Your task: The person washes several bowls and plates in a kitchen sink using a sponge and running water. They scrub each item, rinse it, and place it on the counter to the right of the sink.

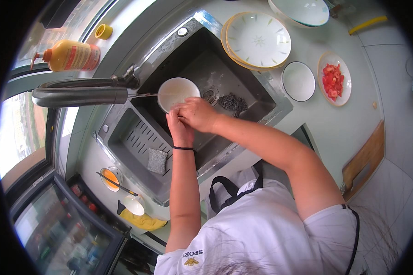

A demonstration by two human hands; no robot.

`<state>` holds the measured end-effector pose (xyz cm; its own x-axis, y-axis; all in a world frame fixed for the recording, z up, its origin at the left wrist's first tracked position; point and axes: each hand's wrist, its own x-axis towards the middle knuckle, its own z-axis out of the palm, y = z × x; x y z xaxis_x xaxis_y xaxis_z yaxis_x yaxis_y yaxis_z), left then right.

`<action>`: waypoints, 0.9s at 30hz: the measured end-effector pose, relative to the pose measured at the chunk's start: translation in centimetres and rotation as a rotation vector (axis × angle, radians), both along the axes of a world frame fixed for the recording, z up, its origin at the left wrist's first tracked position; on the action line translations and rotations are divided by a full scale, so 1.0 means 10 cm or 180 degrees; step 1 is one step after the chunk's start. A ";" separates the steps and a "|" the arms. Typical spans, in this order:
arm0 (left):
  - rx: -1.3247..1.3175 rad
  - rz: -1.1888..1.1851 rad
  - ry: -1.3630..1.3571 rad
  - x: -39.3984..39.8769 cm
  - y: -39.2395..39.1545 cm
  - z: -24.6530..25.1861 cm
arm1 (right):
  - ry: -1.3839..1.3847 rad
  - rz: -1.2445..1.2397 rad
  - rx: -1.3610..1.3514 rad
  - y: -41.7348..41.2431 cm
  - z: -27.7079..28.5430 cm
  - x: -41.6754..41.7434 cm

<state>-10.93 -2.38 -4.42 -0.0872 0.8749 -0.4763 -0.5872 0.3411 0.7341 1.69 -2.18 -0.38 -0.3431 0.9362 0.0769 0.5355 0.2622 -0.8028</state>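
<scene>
A white bowl (179, 93) is under a stream of water from the grey pull-out faucet (86, 92), over the dark sink (206, 65). My left hand (180, 129), with a black band at the wrist, holds the bowl's near rim. My right hand (198, 113) lies against my left hand at the same rim, its fingers over the edge; whether it grips the bowl is hard to tell. Behind the hands, a steel wool scourer (233, 103) rests on the sink floor near the drain (210, 96). A grey sponge (157, 161) lies in the slotted side basin (132, 137).
Stacked plates (258, 39), a large bowl (304, 12), a small bowl (298, 81) and a dish of cut tomato (334, 80) stand right of the sink. At left are a pump bottle (70, 55), a bowl of beaten egg (110, 179) with chopsticks, and bananas (143, 220).
</scene>
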 end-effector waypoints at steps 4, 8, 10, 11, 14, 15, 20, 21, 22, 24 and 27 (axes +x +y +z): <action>-0.0657 -0.0473 -0.0080 -0.04 0.11 0.31 | -0.0957 0.0151 0.1675 0.11 -0.35 0.43; -0.0289 -0.0060 -0.0266 -0.04 0.06 0.21 | -0.1001 0.0326 0.0966 0.13 -0.02 0.19; -0.0414 0.0018 -0.0645 0.09 0.04 0.25 | -0.0037 -0.0097 0.0027 0.01 0.03 -0.02; -0.0462 -0.0073 -0.0544 0.05 0.06 0.31 | -0.0318 -0.0026 0.0688 0.06 -0.01 0.06; -0.0535 -0.0277 -0.0101 -0.01 0.11 0.57 | -0.0998 0.0248 0.2243 0.31 -0.12 0.49; -0.0474 -0.0160 -0.0182 0.02 0.11 0.56 | -0.1009 0.0247 0.1959 0.30 -0.11 0.46; -0.0175 0.0189 -0.0293 0.12 0.09 0.19 | -0.0238 -0.0113 0.0570 0.08 0.00 -0.01; -0.0090 0.0065 -0.0278 0.03 0.12 0.13 | 0.0010 -0.0025 0.1171 0.07 -0.02 0.09; -0.0275 -0.0064 -0.0188 0.03 0.14 0.31 | -0.0777 0.0216 0.1216 0.14 -0.02 0.28; -0.0332 -0.0499 0.0102 -0.05 0.15 0.48 | -0.1904 0.0790 0.0568 0.32 0.18 0.58; -0.0346 -0.0594 -0.0099 -0.04 0.17 0.46 | -0.0995 0.0300 0.0960 0.33 0.00 0.50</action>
<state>-11.37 -0.68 0.22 0.0876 0.8178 -0.5688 -0.5283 0.5222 0.6695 6.74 1.17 -0.39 -0.4759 0.8513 0.2207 0.7029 0.5191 -0.4863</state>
